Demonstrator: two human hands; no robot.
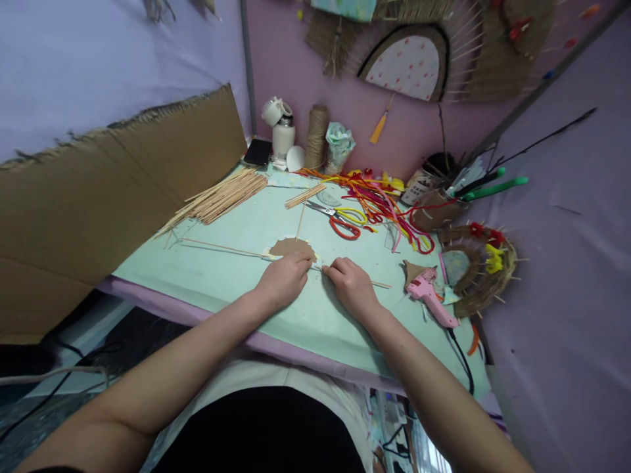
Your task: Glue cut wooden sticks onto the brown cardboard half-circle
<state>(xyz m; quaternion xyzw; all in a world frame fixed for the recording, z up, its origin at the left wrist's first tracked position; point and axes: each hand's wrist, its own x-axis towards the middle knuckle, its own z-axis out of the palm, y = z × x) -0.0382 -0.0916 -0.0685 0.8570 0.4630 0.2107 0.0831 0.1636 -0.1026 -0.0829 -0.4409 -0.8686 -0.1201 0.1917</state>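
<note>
A small brown cardboard half-circle (292,247) with a pale, ragged rim lies on the table in front of me. My left hand (282,281) has its fingers closed over the lower right edge of this piece. One thin wooden stick (221,248) runs left from its base, and another stick (300,220) points away from its top. Just right of it, my right hand (353,288) is closed with thumb and fingers pinched together. A wooden stick (382,285) sticks out to the right from under that hand. The fingertips partly hide what they grip.
A bundle of wooden sticks (229,197) lies at the back left. Scissors (340,215) and colourful pipe cleaners (377,197) are behind the piece. At right sit a pink glue gun (434,301) with a cord and a decorated arch (486,269). A cardboard panel (148,164) borders the left.
</note>
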